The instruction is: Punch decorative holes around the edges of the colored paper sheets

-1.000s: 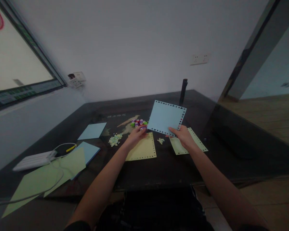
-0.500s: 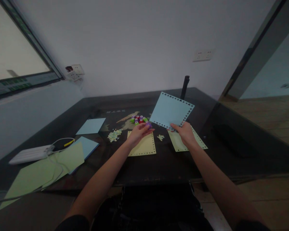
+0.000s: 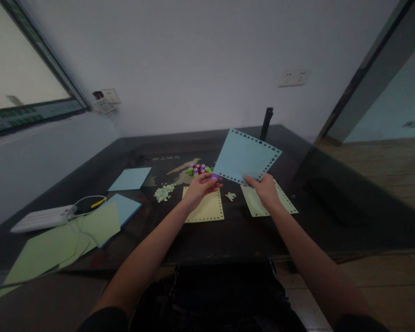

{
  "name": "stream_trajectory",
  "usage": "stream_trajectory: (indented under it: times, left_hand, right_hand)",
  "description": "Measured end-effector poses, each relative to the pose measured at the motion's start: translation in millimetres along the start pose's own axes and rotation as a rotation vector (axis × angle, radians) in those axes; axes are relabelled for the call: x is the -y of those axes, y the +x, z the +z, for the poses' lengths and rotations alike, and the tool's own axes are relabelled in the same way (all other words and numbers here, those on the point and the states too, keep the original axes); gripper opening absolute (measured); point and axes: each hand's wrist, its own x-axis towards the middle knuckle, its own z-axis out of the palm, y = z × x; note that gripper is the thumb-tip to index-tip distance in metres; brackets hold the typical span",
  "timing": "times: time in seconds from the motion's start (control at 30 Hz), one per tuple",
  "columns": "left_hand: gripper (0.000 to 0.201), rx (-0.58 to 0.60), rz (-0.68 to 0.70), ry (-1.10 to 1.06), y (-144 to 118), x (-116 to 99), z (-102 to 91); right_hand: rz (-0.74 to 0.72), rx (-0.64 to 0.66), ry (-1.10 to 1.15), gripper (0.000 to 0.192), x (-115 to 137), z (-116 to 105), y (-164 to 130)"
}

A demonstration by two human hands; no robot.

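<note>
My right hand (image 3: 264,190) pinches the near edge of a light blue paper sheet (image 3: 245,156) whose border is punched with small holes, and holds it tilted above the dark table (image 3: 235,235). My left hand (image 3: 199,186) grips a small purple punch (image 3: 214,176) right at the sheet's lower left corner. Behind that hand sits a cluster of small coloured punches (image 3: 199,169). A yellow punched sheet (image 3: 204,207) lies under my left hand, and a pale green punched sheet (image 3: 268,203) lies under my right.
Paper scraps (image 3: 164,192) are piled left of the yellow sheet. Blue sheets (image 3: 130,178) and large green sheets (image 3: 55,246) lie at the left with a white power strip (image 3: 43,218) and cable. A dark post (image 3: 266,122) stands at the table's back.
My left hand picked a purple punch from the cluster and brought it right to the blue sheet's corner. My right hand raised and tilted the sheet a little.
</note>
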Motion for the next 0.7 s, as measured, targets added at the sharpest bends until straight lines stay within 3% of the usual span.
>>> stream_trajectory:
  times: [0.7]
  left_hand:
    - [0.033,-0.015,0.024,-0.001,0.9,0.5,0.0]
  right_hand:
    - [-0.020,0.026,0.006,0.034,-5.5,-1.0,1.6]
